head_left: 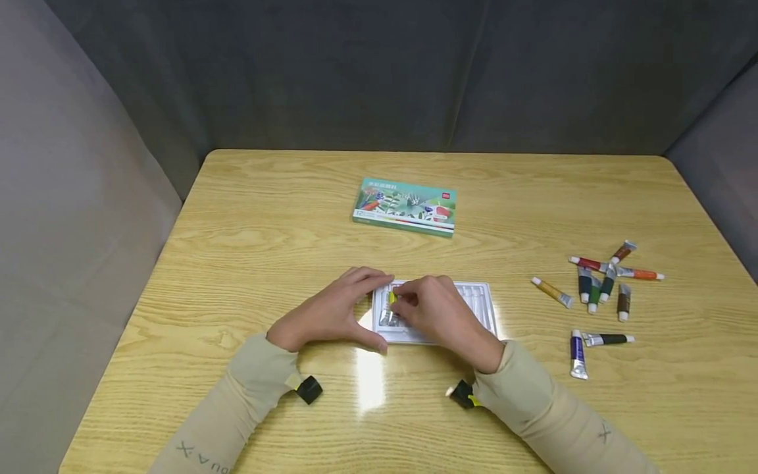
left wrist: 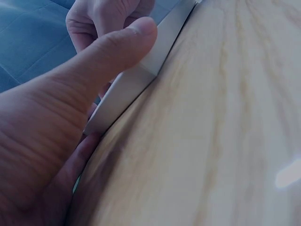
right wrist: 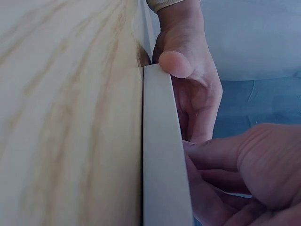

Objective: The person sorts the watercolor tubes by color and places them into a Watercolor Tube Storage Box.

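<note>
A white slotted plastic tray [head_left: 484,306] lies on the table in front of the person. At its left end the left hand [head_left: 328,309] holds it, thumb at the near corner and forefinger at the far corner. The right hand [head_left: 444,319] reaches over the tray and pinches a small yellow paint tube [head_left: 391,298] above the left slots. Near it, a pale tube with a silvery end [head_left: 387,318] shows in the tray. Both wrist views show the tray's side wall [right wrist: 162,150]; there the yellow tube is hidden.
A green illustrated paint box [head_left: 405,207] lies farther back. To the right are scattered paint tubes: an ochre one [head_left: 552,292], a purple one [head_left: 578,355], a dark one [head_left: 610,339], a brown one [head_left: 624,303] and a crossed cluster including a red tube [head_left: 587,264].
</note>
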### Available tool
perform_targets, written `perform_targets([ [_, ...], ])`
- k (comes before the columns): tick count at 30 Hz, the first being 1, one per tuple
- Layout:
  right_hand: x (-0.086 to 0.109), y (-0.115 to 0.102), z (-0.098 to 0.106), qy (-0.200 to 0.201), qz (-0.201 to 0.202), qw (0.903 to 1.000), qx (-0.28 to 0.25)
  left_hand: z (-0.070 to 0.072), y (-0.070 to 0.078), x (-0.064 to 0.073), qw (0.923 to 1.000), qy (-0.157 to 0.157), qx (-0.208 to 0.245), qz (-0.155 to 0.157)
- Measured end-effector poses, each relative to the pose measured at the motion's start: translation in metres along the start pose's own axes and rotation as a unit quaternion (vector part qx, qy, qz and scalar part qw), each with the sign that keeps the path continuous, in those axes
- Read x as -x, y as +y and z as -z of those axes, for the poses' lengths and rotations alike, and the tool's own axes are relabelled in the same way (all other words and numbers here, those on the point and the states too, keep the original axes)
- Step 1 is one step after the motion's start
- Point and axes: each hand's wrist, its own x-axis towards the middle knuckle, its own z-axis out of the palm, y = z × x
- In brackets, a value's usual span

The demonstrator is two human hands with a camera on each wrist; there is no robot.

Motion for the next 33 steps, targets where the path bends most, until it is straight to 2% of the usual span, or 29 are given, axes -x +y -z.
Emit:
perform_targets([
  [14,-0.0029,0.0080,0.0016,-0.020,-0.046,0.9975,-0.050,0.0010,-0.0001,-0.0020,0.9999,-0.008,-0.006,0.002],
  [20,-0.0032,0.0085,0.0022,-0.025,-0.056,0.9969,-0.049,0.0007,-0.0014,-0.0024,0.9999,-0.009,-0.004,0.002],
  [28,-0.0033,0.0075,0.0032,-0.027,-0.050,0.9970,-0.052,0.0001,-0.0015,-0.0019,1.0000,-0.005,-0.002,0.003],
  [33,-0.0025,0.0070,0.0075,-0.048,-0.038,0.9968,-0.052,-0.0003,-0.0009,-0.0012,1.0000,-0.007,-0.005,0.004],
])
